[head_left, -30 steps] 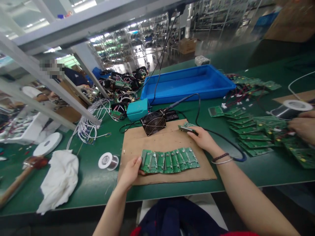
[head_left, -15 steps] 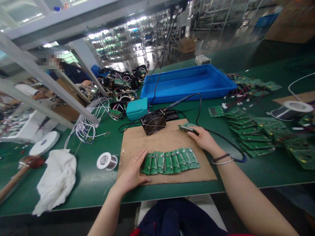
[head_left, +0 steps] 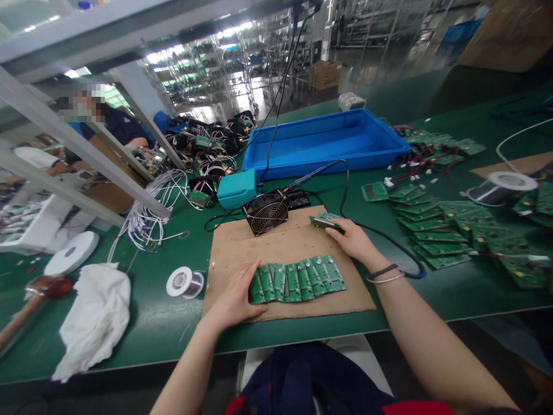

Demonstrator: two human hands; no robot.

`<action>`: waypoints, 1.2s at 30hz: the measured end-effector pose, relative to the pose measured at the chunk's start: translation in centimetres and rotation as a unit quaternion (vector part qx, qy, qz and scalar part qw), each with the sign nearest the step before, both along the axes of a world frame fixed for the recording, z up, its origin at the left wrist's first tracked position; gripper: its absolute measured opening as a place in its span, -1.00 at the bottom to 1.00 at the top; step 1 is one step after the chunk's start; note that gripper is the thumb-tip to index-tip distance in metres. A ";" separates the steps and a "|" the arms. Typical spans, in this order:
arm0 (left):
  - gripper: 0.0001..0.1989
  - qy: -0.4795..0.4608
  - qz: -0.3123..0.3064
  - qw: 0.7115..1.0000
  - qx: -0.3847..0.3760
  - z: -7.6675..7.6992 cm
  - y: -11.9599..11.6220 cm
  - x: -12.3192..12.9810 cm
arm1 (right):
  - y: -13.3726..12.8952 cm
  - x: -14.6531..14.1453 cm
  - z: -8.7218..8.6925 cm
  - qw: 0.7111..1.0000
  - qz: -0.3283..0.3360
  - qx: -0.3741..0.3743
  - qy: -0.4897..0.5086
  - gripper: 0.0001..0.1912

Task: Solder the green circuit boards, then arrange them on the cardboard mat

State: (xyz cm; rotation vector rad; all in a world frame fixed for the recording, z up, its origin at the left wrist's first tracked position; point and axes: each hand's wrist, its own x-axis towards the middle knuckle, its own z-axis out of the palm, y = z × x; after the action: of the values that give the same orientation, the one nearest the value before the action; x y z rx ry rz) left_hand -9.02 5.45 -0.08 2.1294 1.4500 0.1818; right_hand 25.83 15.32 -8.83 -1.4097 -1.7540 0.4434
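Observation:
A row of several overlapping green circuit boards lies on a flat cardboard sheet. My left hand rests at the row's left end, thumb apart from the fingers, against the edge of the leftmost board. At the cardboard's upper right, my right hand grips a circuit board tilted on its edge. Part of another green board shows just behind it. A small black fan stands at the back of the sheet, between my hands.
Behind the fan are a teal box and a corded soldering iron. Beyond lies a blue tray. Stacked boards sit right; a solder spool, white cloth and cable bundle left. A co-worker sits far left.
The whole view has shifted slightly left. My left hand's fingers and thumb sit a little closer around the row's left end. My right hand keeps hold of the tilted board.

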 end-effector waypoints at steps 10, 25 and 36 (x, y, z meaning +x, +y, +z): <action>0.01 -0.017 -0.032 0.999 -0.012 1.3 1.1 1.0 | -0.4 -0.8 1.5 0.988 -0.006 -0.035 0.148 -0.68; -0.60 -0.276 0.114 0.954 -0.012 3.9 5.4 11.5 | -3.8 -3.5 5.6 0.896 0.228 -0.176 0.337 -0.37; -0.49 -0.286 0.374 0.881 -0.038 2.1 -1.0 -1.4 | -3.2 -2.0 5.0 0.927 0.139 -0.137 0.319 -0.36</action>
State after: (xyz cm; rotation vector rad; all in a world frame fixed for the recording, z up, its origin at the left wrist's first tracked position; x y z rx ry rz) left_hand -10.42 4.48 2.00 1.1793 1.7589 0.9335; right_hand 23.82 12.13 -3.82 -1.0209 -1.3740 1.1951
